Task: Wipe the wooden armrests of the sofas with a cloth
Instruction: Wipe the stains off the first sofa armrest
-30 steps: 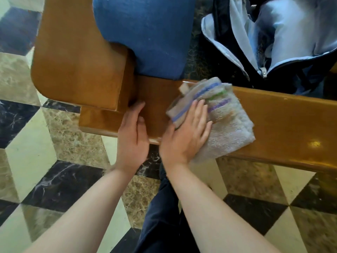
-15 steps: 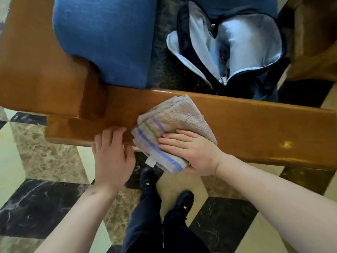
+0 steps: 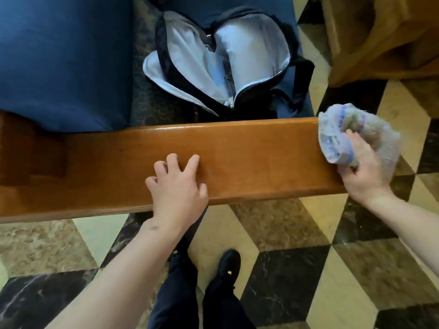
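— What's underfoot, and what fills the room?

— A polished stone floor (image 3: 280, 236) of cream, brown and black marble diamonds, glossy from six o'clock round to three. Across the middle runs the long glossy orange-brown wooden armrest (image 3: 249, 157), from nine o'clock to about three. Behind it, at eleven, is the dark blue sofa cushion (image 3: 61, 67); at twelve an unzipped black backpack with pale grey lining (image 3: 225, 60) sits on the seat. A second piece of light wooden furniture (image 3: 380, 36) stands at one o'clock.

— And the hands?

— The left hand (image 3: 178, 188) rests on the armrest's near edge at centre, fingers spread and slightly bent, holding nothing. The right hand (image 3: 363, 167) grips the bunched grey cloth with blue and purple stripes (image 3: 356, 138) at three o'clock — the cloth is against the armrest's end, blurred by motion.

— Anything below?

— Dark trousers and a black shoe (image 3: 228, 264) at six.
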The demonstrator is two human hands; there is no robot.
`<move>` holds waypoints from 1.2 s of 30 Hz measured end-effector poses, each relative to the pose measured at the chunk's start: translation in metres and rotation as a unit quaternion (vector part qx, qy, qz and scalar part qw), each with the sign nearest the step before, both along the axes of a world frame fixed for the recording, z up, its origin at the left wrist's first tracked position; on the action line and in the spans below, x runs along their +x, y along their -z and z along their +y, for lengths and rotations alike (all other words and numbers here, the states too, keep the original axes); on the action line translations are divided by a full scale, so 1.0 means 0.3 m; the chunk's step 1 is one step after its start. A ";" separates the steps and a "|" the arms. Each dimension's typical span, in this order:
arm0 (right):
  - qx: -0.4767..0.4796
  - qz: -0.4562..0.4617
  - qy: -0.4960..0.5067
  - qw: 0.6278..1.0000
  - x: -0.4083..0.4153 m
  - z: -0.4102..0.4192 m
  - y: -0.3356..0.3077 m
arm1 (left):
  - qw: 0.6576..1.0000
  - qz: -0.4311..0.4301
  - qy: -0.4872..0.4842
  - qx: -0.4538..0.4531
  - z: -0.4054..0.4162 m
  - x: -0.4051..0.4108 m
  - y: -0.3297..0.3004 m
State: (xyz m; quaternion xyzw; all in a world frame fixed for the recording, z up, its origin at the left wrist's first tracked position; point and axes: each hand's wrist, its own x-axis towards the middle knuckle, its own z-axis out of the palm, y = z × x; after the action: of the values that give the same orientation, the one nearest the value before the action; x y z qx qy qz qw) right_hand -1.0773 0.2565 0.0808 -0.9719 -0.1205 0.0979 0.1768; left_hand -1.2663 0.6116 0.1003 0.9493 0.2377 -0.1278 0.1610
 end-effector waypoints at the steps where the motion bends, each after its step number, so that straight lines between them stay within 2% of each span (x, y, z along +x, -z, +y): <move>1: -0.001 0.028 0.111 0.993 0.028 -0.039 -0.006 | 1.000 0.003 0.004 0.004 -0.011 0.011 0.003; 2: 0.010 0.065 0.242 0.968 0.045 -0.067 -0.006 | 1.000 0.008 0.008 0.010 -0.024 0.020 0.006; 3: 0.022 0.098 0.367 0.925 0.045 -0.084 0.000 | 1.000 0.012 0.014 0.016 -0.034 0.027 0.008; 5: 0.069 0.101 0.490 0.863 0.008 -0.089 0.009 | 0.999 0.019 0.024 0.023 -0.051 0.033 0.016; 8: 0.131 0.065 0.537 0.831 -0.036 -0.049 0.015 | 0.999 0.013 0.028 0.020 -0.048 0.047 0.037; 11: 0.126 0.035 0.525 0.841 -0.043 -0.004 0.020 | 0.999 0.008 0.041 0.022 -0.039 0.041 0.048; 13: 0.085 0.005 0.480 0.873 -0.063 0.054 0.017 | 0.999 0.000 0.049 0.024 -0.032 0.023 0.057; 15: 0.066 -0.032 0.391 0.917 -0.101 0.136 0.011 | 0.998 -0.012 0.053 0.026 -0.037 0.015 0.064; 18: 0.063 -0.023 0.173 0.983 -0.197 0.350 0.025 | 0.998 -0.019 0.051 0.022 -0.056 0.022 0.069; 21: 0.050 -0.003 0.028 0.998 -0.313 0.619 0.033 | 0.999 -0.027 0.018 -0.009 -0.040 0.028 0.056; 28: 0.070 0.034 -0.127 0.989 -0.562 1.023 0.036 | 0.984 0.033 -0.177 -0.002 0.291 -0.132 0.020; 31: 0.119 0.064 -0.200 0.970 -0.639 1.154 0.035 | 0.969 0.010 -0.243 -0.050 0.420 -0.245 0.007; 34: 0.180 0.121 -0.315 0.924 -0.620 1.182 0.019 | 0.917 -0.085 -0.362 -0.143 0.478 -0.315 -0.016; 36: 0.149 0.144 -0.472 0.857 -0.535 1.135 0.007 | 0.891 -0.141 -0.400 -0.163 0.466 -0.338 -0.039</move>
State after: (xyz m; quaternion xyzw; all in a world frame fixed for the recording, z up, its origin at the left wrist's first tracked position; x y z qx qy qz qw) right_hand -1.2378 0.5970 0.0787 -0.7353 -0.5513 0.2897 0.2672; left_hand -1.3677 0.7515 0.1121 0.7425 0.5477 0.0455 0.3829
